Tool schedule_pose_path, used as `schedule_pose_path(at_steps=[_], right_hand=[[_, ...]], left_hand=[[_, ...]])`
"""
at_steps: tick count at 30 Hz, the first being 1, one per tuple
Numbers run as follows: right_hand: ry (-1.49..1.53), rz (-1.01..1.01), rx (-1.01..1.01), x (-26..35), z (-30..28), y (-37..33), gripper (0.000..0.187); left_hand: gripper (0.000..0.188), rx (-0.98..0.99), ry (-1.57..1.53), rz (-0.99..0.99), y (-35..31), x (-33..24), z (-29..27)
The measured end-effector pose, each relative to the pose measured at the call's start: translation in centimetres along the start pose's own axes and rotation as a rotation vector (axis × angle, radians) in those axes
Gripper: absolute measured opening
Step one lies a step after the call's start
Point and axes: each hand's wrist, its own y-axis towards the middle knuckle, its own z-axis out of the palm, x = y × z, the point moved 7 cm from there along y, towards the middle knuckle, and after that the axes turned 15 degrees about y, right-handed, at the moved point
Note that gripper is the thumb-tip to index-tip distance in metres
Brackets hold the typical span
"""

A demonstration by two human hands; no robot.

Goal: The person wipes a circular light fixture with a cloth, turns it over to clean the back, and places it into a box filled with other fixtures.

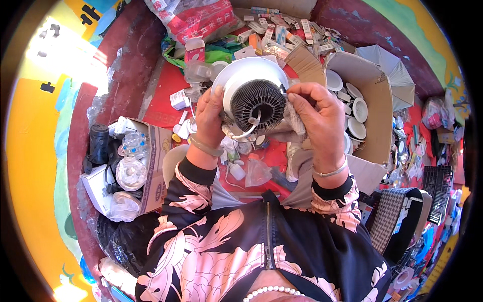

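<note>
A round downlight (257, 103) with a broad white rim and a black finned heat sink is held up before my chest, its back toward me. A white cable (246, 133) curls out of the middle of the fins. My left hand (209, 115) grips the rim's left side, fingers wrapped behind it. At the right edge of the lamp, the thumb and fingers of my right hand (318, 111) are pinched together. A greyish cloth (294, 121) hangs beside that hand, against the heat sink; whether the fingers hold it is hard to make out.
On the right, an open cardboard box (375, 121) holds several round white lamps. Small boxes (282, 38) lie heaped at the far side. A carton (153, 166) with plastic-wrapped parts stands at left. Loose lamp parts lie on the red ground sheet (271, 156) between my legs.
</note>
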Motion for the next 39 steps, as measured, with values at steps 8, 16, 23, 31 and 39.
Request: schedule_pose_path(at_steps=[8,16,23,31,39], right_hand=[[0.083,-0.057,-0.024,-0.5,-0.2,0.1,0.022],[-0.036,-0.058,0.011,-0.1,-0.3,0.3,0.023],[-0.200,-0.211,0.060,1.6,0.7,-0.4,0.021],[-0.483,-0.535,0.278,2.7,3.7,-2.2,0.017],[0.007,-0.227,0.126,3.2,-1.1,0.4,0.010]], left_hand=[[0.036,0.077,0.258,0.138,-0.6,-1.6,0.7],[0.032,0.183,0.423,0.194,-0.8,-1.1,1.1],[0.033,0.246,0.560,0.220,-1.0,-1.6,1.9],[0.023,0.473,0.860,0.306,-1.2,-0.9,3.7],[0.033,0.235,0.535,0.088,-0.5,0.6,2.3]])
